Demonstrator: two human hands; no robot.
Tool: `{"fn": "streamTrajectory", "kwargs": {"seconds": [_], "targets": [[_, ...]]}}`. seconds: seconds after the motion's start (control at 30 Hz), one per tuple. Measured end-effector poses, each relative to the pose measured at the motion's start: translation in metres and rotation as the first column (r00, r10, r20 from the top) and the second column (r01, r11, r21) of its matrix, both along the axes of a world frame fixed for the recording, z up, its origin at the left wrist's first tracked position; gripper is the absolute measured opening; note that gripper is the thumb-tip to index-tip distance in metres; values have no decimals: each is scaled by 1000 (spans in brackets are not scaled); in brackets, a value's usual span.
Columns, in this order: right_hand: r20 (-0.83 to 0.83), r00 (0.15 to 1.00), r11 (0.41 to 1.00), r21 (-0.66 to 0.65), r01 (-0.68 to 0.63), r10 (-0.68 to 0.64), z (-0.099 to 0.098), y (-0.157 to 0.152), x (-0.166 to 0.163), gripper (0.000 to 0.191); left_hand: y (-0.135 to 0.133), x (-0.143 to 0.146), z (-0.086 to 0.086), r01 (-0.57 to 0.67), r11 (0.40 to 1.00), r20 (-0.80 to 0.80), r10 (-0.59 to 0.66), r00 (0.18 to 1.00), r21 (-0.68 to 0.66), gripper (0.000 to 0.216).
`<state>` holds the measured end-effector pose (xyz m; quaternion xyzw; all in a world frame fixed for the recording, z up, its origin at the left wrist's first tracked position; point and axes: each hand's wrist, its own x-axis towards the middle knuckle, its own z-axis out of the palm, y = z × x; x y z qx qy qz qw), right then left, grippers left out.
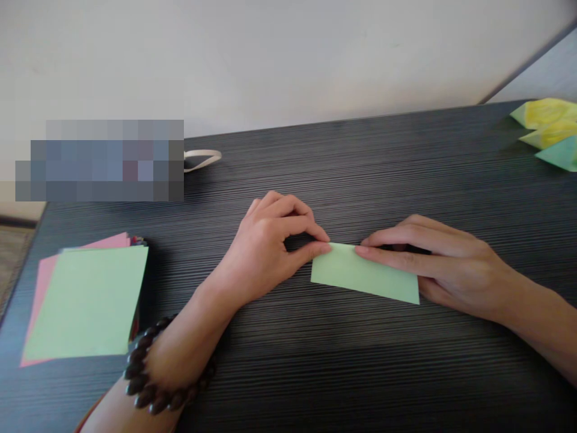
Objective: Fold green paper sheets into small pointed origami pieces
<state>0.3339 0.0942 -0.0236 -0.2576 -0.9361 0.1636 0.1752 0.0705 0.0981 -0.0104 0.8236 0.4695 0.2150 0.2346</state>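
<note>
A light green sheet of paper [367,270], folded into a narrow rectangle, is held between my two hands over the dark table. My left hand [274,246] pinches its upper left corner between thumb and forefinger. My right hand [446,264] grips the upper edge near the middle, a finger lying along the front of the paper and others behind it. The right end of the strip passes in front of part of the right hand. A bracelet of dark round beads [151,367] circles my left wrist.
A stack of square sheets, green [90,300] over pink [38,313], lies at the left on something dark. Folded yellow [552,114] and teal [561,153] paper shapes sit at the far right. A blurred-out object with a white loop [210,157] stands at the back left, before a pale wall [315,60].
</note>
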Motion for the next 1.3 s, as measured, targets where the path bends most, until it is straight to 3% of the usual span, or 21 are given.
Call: {"fn": "streamTrajectory", "kwargs": {"seconds": [1.0, 1.3], "targets": [[43, 999, 1000, 14, -15, 15, 3, 0, -1, 51, 1, -1, 0, 30, 999, -3, -30, 1000, -25, 8], [62, 998, 1000, 12, 7, -8, 5, -2, -3, 49, 0, -1, 3, 101, 995, -59, -101, 993, -7, 10]]}}
